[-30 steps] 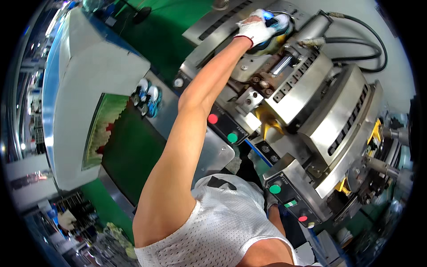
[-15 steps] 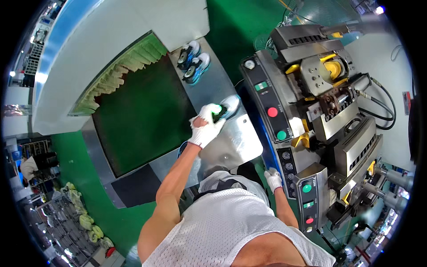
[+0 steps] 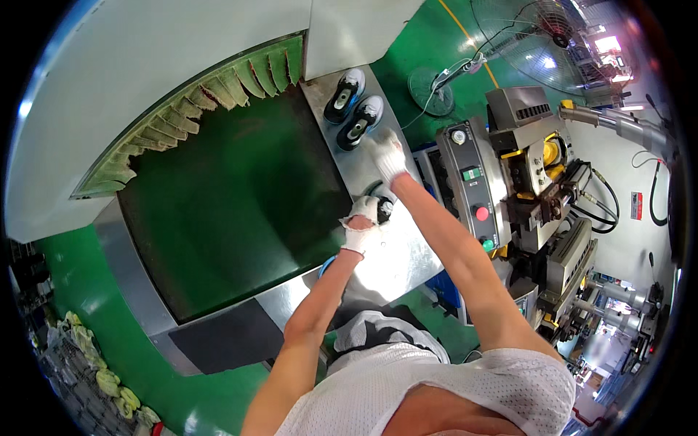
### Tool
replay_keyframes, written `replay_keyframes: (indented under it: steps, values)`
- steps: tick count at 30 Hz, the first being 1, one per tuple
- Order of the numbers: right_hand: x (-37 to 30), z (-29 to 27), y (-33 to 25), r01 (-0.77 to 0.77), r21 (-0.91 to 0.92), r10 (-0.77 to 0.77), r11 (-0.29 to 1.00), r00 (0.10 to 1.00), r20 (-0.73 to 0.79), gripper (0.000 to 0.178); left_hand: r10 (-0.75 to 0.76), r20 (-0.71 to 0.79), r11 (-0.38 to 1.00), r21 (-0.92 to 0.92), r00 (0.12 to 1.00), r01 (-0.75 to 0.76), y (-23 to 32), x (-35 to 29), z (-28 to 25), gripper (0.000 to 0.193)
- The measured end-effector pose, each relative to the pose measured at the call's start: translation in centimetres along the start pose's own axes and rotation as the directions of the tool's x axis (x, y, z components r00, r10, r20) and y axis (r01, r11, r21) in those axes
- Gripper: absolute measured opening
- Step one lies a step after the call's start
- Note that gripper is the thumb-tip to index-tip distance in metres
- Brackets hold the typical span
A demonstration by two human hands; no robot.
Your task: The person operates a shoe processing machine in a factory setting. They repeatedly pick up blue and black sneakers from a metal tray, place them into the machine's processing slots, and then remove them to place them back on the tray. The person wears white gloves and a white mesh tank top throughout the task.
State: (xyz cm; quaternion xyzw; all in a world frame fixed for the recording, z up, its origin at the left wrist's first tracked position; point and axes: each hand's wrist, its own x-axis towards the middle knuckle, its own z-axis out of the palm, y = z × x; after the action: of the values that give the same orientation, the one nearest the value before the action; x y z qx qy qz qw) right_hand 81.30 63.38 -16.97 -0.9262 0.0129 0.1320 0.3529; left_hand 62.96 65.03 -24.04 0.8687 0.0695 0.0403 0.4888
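Note:
My left hand [image 3: 363,221], in a white glove, is closed on a shoe [image 3: 385,211] above the metal tabletop. The glove covers much of that shoe; dark and white parts show beside the fingers. My right hand [image 3: 389,155], also gloved, is just beyond it, over the right side of the tabletop. Its fingers are smeared, and whether they grip anything cannot be told. Past my right hand stand two white, black and blue shoes side by side, a farther shoe [image 3: 345,97] and a nearer shoe [image 3: 361,122].
The metal tabletop [image 3: 407,265] borders a dark green belt [image 3: 240,196], which runs under a fringed curtain [image 3: 196,105] into a white machine housing [image 3: 182,36]. At right stands a press machine with a button panel [image 3: 476,185]. Behind it is a standing fan [image 3: 538,43].
My right hand has come up from beside the machine to the tabletop. The left hand stays with its shoe, now nearer me relative to the standing pair. The view has shifted.

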Motion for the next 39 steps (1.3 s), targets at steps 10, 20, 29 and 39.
replay_keyframes:
  steps: [10, 20, 29, 39]
  values:
    - [6.1, 6.3, -0.8, -0.249, 0.136, 0.277, 0.959, 0.925, -0.261, 0.047, -0.027, 0.138, 0.993, -0.106, 0.99, 0.042, -1.6, 0.0, 1.2, 0.049]
    - [-19.0, -13.1, 3.0, -0.318, 0.918, 0.188, 0.237, 0.942, 0.278, 0.028, -0.019, 0.139, 0.997, -0.067, 0.99, 0.029, 0.2, -0.2, -1.6, 0.057]
    - [-42.8, -20.6, 15.9, -0.129, 0.989, 0.59, 0.071, 0.805, 0.063, 0.048, -0.336, 0.404, 0.923, 0.321, 0.851, 0.212, 7.4, -0.6, -3.2, 0.083]
    - [-58.8, -20.8, 20.9, 0.455, 0.89, 0.86, 0.033, 0.44, -0.257, 0.053, -0.026, 0.838, 0.929, 0.221, 0.545, -0.296, 28.2, -22.1, 7.4, 0.086]
